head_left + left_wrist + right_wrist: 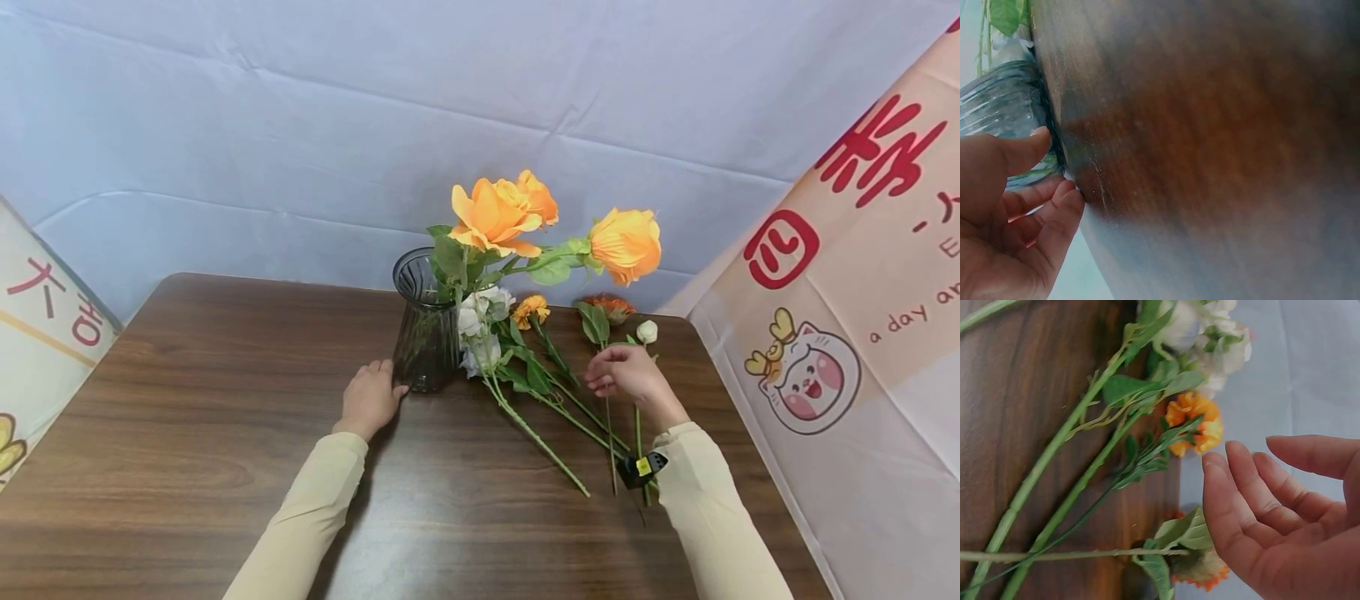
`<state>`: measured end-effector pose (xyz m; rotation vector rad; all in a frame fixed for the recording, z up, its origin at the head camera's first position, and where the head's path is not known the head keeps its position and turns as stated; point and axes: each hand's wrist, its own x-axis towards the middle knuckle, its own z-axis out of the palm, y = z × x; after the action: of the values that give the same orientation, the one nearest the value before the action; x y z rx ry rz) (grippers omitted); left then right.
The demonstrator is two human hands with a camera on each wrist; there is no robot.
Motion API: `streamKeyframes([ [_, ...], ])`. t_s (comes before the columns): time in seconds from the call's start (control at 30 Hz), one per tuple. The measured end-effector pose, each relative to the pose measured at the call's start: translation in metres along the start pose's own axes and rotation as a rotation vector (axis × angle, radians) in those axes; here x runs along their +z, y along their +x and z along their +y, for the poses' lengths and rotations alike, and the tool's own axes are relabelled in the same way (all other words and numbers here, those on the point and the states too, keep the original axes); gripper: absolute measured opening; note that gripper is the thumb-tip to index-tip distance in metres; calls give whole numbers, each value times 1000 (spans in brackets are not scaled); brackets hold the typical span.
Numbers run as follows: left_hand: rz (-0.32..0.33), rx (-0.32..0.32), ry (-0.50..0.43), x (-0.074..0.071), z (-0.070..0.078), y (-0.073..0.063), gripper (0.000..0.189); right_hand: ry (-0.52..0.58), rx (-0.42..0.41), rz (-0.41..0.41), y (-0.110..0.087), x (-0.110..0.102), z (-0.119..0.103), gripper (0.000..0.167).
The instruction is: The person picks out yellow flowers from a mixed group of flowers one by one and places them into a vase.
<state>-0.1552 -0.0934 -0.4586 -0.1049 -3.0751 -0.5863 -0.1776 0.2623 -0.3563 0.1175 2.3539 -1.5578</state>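
Observation:
A dark, ribbed glass vase (425, 342) stands upright with several large orange roses (491, 215) leaning out to its right. At its lower left side, my left hand (369, 398) holds the base, thumb at the front and fingers bent at the side. My right hand (632, 375) hovers above loose flower stems, its fingers gently bent and nothing between them. Near it lie an orange carnation-like flower (1194, 424), a red-orange flower (611, 308) with broad leaves, and a white bud (647, 332). Pale white flowers (480, 329) rest against the vase's right side.
Green stems (540, 440) spread across the brown wooden table (247, 400) toward its front right. A pale cloth backdrop (300, 125) rises behind the table, and a printed banner (840, 333) stands along the right edge. A black wrist device (640, 469) sits by the right cuff.

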Motion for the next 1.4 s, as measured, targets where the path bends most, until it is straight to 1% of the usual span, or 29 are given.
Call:
streamKeyframes([
  [0.1, -3, -1, -1, 0, 0, 0, 50, -14, 23, -3, 3, -1, 7, 10],
  [0.3, -4, 0, 3, 0, 0, 1, 48, -47, 58, -14, 9, -2, 20, 15],
  [0.47, -4, -3, 3, 0, 1, 1, 48, -97, 31, -16, 12, -2, 27, 16],
  [0.6, -5, -2, 9, -1, 1, 1, 48, -164, 0, -23, 14, 0, 31, 21],
  [0.73, -4, -3, 10, -2, 0, 1, 48, -220, -3, -27, 16, 2, 32, 22],
  [0.93, -4, 1, 19, -1, 0, 2, 48, -301, 28, -24, 18, 6, 33, 19],
  [1.07, -8, -1, 21, -1, 0, 2, 48, -344, 45, -15, 19, 8, 36, 20],
  [1.2, -11, -5, 17, -1, 0, 2, 48, -364, 75, -13, 20, 9, 39, 21],
  [1.4, -10, -7, 13, 0, 0, 1, 48, -366, 112, -8, 22, 9, 46, 20],
])
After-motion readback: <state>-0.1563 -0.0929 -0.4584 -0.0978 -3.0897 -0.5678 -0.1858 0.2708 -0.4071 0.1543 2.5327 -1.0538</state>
